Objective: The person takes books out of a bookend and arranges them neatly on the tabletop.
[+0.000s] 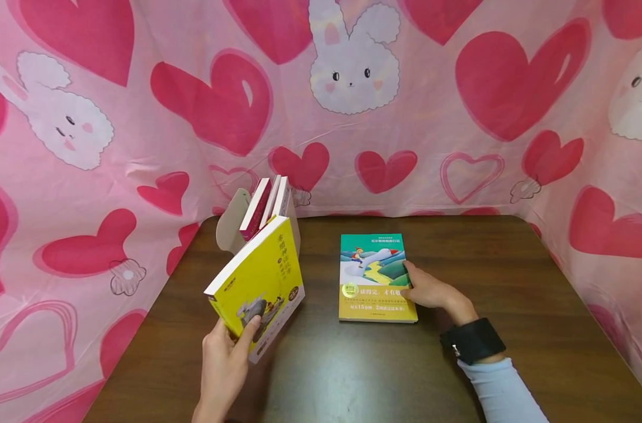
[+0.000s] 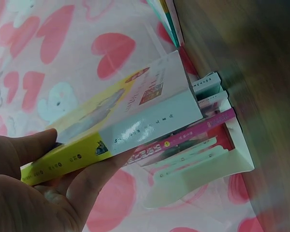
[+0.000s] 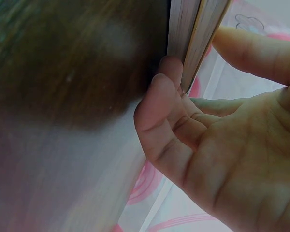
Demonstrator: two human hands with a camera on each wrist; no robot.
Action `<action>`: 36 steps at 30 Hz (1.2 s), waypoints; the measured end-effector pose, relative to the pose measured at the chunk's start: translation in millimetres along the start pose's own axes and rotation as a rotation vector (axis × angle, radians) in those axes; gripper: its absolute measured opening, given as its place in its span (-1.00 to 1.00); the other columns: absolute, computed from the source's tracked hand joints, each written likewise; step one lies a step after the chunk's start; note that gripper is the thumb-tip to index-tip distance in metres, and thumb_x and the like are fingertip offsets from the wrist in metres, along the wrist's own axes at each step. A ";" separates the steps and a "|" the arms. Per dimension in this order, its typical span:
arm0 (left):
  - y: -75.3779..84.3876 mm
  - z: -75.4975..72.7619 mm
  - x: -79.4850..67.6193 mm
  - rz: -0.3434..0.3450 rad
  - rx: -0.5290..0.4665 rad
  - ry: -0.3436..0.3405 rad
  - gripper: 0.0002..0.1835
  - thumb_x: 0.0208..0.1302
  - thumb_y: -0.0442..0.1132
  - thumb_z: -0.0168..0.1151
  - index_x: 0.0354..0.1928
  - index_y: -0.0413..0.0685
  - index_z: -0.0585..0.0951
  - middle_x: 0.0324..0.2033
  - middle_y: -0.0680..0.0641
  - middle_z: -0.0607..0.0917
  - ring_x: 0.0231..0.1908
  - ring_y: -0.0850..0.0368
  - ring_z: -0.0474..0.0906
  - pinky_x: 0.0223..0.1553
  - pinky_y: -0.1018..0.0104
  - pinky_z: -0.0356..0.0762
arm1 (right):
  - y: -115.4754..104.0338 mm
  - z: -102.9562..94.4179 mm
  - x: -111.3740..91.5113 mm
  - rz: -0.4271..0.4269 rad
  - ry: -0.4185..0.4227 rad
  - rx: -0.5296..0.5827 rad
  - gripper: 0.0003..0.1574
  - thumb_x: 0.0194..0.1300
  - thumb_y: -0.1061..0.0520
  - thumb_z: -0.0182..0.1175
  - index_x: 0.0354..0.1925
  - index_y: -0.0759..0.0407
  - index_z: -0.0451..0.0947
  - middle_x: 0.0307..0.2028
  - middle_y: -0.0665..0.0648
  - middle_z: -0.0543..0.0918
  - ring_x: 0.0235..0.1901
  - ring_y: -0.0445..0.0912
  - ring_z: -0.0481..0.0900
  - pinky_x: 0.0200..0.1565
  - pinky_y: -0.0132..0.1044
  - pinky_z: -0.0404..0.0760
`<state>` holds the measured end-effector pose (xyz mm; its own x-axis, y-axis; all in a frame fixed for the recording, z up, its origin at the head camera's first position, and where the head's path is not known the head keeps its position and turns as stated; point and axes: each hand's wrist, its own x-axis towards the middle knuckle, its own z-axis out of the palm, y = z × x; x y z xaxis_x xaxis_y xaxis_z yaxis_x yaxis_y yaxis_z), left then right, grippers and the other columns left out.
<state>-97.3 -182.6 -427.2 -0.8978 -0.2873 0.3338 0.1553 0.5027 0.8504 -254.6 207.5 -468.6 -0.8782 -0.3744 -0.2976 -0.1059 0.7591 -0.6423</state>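
Note:
A thick yellow book (image 1: 270,264) is raised and tilted on the left, gripped by my left hand (image 1: 222,358). The thumb presses its front cover, and the fingers wrap behind the yellow and white spine (image 2: 135,135). At the middle of the table lies a green and yellow book (image 1: 373,267) with a goose picture on its cover. My right hand (image 1: 434,288) holds its right edge, the thumb at the cover and curled fingertips (image 3: 157,92) low at the page side. The right wrist view shows two page blocks (image 3: 193,34) layered there.
Behind the yellow book, a pale book stand (image 1: 229,223) holds several upright books, one with a magenta spine (image 2: 198,130). The dark wooden table (image 1: 511,282) is bordered by pink heart-and-rabbit curtains (image 1: 432,117) at the back and sides.

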 end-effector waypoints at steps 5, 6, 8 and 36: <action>-0.4 3.5 3.7 -0.003 -0.011 -0.003 -0.70 0.39 -0.38 0.40 0.11 -0.23 0.63 -0.07 -0.21 0.81 -0.14 -0.12 0.79 -0.21 -0.04 0.76 | 1.7 0.3 1.3 0.004 -0.004 0.003 0.10 0.48 0.07 0.26 0.57 0.54 -0.17 0.53 0.60 0.06 0.45 0.44 0.15 0.43 0.42 0.10; -0.6 4.4 4.5 -0.004 -0.016 -0.005 -0.70 0.39 -0.39 0.41 0.12 -0.23 0.63 -0.06 -0.21 0.81 -0.13 -0.12 0.79 -0.21 -0.04 0.76 | 2.5 0.4 1.8 0.003 -0.004 0.006 0.10 0.48 0.07 0.26 0.57 0.54 -0.17 0.53 0.60 0.06 0.46 0.44 0.14 0.43 0.42 0.09; -1.2 6.3 6.3 -0.006 -0.018 -0.012 -0.69 0.40 -0.38 0.40 0.12 -0.22 0.63 -0.05 -0.21 0.81 -0.13 -0.12 0.79 -0.20 -0.05 0.76 | 4.0 0.6 2.3 -0.001 -0.005 0.008 0.10 0.49 0.05 0.25 0.57 0.54 -0.17 0.53 0.61 0.06 0.45 0.45 0.14 0.43 0.43 0.08; -0.2 29.5 26.5 -0.049 -0.061 -0.080 -0.58 0.42 -0.32 0.40 0.26 -0.18 0.57 0.09 -0.22 0.76 -0.02 -0.25 0.76 -0.07 -0.29 0.68 | 6.1 -0.5 3.3 -0.006 -0.008 0.038 0.13 0.48 0.04 0.29 0.58 0.52 -0.16 0.53 0.58 0.08 0.44 0.43 0.16 0.43 0.43 0.10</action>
<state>-133.2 -166.2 -430.5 -0.9345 -0.2433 0.2599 0.1329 0.4387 0.8887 -258.3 211.1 -473.1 -0.8739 -0.3831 -0.2991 -0.0934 0.7364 -0.6701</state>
